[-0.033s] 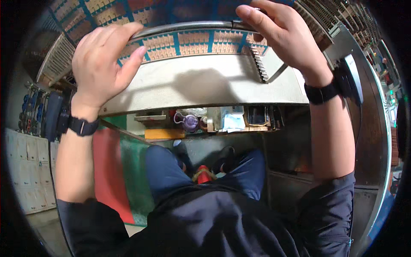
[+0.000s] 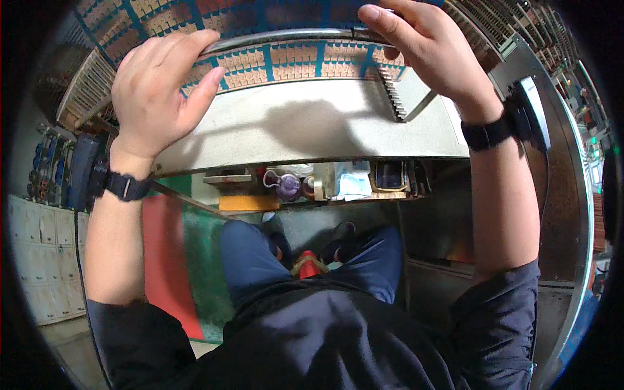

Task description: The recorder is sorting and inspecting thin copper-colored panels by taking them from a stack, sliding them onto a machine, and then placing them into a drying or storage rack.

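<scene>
Metal rod (image 2: 286,40): runs L–R btwn the two hands, over far side of table; dark band (image 2: 354,35) nr R end; both ends hidden by hands.
L hand (image 2: 156,94): fingers bent over rod's L end, thumb spread below, off rod; underside hidden, can't tell if grip is firm.
R hand (image 2: 432,52): at rod's R end, thumb pointing L, a fingertip showing below rod; palm side hidden, top edge cuts upper fingers; can't tell how tight grip is.
Slotted rack (image 2: 292,62): blue + tan, beyond rod; top cut off.
Toothed strip (image 2: 392,96): on R part of table, upper end blurs into rack's shadow.
Table (image 2: 390,140): pale top, dark near edge, big soft shadow mid.
Room: gap below rod, btwn L thumb & toothed strip.
Shelf (image 2: 383,195): under near edge; purple container (image 2: 288,187), yellow block (image 2: 249,203); R contents dim, hard to ID.
</scene>
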The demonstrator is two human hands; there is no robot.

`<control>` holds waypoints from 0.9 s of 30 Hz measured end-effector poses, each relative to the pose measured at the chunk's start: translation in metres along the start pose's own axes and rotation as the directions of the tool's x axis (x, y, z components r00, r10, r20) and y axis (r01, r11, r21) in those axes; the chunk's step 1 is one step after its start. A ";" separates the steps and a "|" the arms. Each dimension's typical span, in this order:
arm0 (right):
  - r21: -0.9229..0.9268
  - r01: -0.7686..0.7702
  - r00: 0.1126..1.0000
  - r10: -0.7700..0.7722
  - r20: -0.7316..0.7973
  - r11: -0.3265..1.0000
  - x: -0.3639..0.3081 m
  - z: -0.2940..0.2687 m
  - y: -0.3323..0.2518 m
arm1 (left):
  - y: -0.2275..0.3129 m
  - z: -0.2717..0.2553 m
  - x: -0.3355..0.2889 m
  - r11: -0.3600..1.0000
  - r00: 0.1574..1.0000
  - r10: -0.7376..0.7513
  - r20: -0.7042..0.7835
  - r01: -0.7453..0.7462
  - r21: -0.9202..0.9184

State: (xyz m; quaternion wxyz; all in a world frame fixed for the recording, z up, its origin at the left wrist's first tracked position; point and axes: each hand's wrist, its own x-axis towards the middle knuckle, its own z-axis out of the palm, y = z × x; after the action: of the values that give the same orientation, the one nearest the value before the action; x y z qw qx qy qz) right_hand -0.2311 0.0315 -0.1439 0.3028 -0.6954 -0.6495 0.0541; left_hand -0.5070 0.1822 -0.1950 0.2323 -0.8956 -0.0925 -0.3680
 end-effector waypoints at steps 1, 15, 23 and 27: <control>0.000 0.037 0.999 -0.037 0.015 0.999 0.009 -0.003 0.008 | -0.004 0.003 0.002 1.000 1.000 -0.002 -0.002 0.002 0.003; 0.144 0.158 0.983 -0.170 0.074 0.977 0.029 0.007 0.044 | 0.176 0.108 -0.189 0.562 0.845 -0.072 0.530 0.474 -0.678; -0.093 -0.018 0.983 0.035 0.180 0.995 0.026 0.001 0.040 | 0.226 0.247 -0.207 0.805 0.637 -0.099 0.764 0.503 -0.315; -0.206 -0.017 0.982 0.054 0.178 0.978 0.021 -0.003 0.033 | 0.230 0.293 -0.208 0.844 0.678 0.021 0.734 0.382 -0.377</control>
State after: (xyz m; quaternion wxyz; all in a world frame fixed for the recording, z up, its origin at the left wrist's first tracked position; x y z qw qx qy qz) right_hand -0.1980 0.0510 -0.1513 0.1680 -0.7263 -0.6641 0.0565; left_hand -0.3968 0.1242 -0.6034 -0.1022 -0.9802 -0.1677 -0.0240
